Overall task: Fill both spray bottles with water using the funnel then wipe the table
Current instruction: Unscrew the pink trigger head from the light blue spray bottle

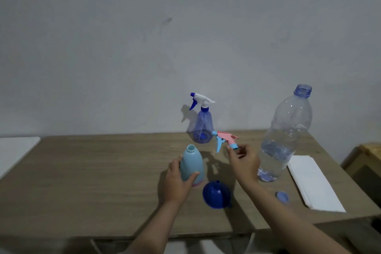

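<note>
Two spray bottles on the bench (103, 171), neither visibly filled yet as far as I can judge. Light blue bottle (191, 166) stands upright near the middle with its neck open; its pink and blue spray head (225, 140) is off and held in the air just to the right of it. Dark blue bottle (202, 128) stands farther back by the wall, spray head still screwed on; I cannot tell any water level through its tinted body. Funnel (216, 194) lies wide end down on the bench, near the front, not yet placed in any neck. Large water bottle (285, 136) is uncapped at right, partly full; its cap (282, 196) lies in front of it, folded white cloth (315, 183) beside. Remaining, by my estimate: seat funnel, pour, recap, repeat on the second bottle, wipe. Left hand (177, 179) wraps the light blue bottle's lower body, thumb across the front, steadying it. Right hand (244, 161), raised with forearm reaching forward, has its grip pinched on the spray head's collar.
</note>
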Tool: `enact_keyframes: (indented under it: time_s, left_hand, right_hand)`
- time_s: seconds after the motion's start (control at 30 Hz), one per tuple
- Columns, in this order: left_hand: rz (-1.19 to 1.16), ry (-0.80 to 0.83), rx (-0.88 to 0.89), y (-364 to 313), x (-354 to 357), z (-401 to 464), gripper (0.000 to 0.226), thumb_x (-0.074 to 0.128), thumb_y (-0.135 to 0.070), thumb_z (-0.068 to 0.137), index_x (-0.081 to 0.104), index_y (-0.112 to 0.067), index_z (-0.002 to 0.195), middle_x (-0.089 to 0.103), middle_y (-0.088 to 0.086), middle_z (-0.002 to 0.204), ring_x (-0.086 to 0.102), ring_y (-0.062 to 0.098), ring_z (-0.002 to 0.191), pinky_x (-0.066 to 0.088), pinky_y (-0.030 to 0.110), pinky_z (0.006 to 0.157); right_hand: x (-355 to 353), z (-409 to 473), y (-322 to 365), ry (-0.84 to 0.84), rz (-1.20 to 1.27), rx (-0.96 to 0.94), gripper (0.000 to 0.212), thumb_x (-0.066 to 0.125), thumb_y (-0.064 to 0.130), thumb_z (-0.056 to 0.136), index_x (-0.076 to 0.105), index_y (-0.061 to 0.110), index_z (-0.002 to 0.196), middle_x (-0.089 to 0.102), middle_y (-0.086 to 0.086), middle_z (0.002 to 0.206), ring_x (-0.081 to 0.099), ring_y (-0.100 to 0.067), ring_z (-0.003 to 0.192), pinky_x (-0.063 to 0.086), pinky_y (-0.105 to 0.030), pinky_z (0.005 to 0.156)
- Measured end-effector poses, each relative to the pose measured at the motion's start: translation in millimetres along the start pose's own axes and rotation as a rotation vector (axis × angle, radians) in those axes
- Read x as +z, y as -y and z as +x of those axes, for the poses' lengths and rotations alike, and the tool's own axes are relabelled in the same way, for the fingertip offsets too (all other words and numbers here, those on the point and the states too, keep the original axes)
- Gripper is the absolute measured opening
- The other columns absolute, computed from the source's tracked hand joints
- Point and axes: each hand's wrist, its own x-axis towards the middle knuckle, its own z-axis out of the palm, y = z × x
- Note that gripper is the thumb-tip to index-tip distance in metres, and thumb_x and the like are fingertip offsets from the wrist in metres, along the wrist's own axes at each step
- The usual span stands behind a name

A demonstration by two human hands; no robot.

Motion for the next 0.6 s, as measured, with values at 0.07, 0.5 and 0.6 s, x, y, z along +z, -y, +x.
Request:
enact_keyframes:
  time_s: [0.07,0.5,0.6]
  left_hand:
    - [-0.018,-0.011,-0.005,2,3,1,0.064,0.075,-0.053,0.065,0.042,-0.036,0.117,0.058,-0.009,0.116,0.060,0.014,0.099,0.054,0.035,0.073]
    - [-0.017,-0.013,-0.009,8,8,1,0.069,0.074,-0.058,0.063,0.038,-0.040,0.119,0.056,-0.011,0.120,0.059,0.014,0.103,0.055,0.039,0.076]
    - [-0.010,-0.009,-0.004,8,7,1,0.069,0.074,-0.059,0.064,0.038,-0.039,0.119,0.056,-0.011,0.121,0.059,0.014,0.102,0.056,0.039,0.075]
  right_hand:
    - [-2,-5,-24,0.025,-0.071,0.044,0.021,0.073,0.031,0.081,0.058,0.016,0.083,0.061,-0.002,0.077,0.058,-0.018,0.071,0.045,-0.027,0.059]
    - [-2,-16,-73,0.182,-0.485,0.137,0.034,0.071,0.034,0.080,0.055,0.012,0.101,0.057,-0.007,0.103,0.058,-0.021,0.088,0.054,-0.038,0.074]
    - [-8,-17,-59,0.129,-0.502,-0.107,0.035,0.069,0.030,0.081,0.057,0.008,0.106,0.051,-0.007,0.105,0.052,-0.022,0.092,0.048,-0.033,0.075]
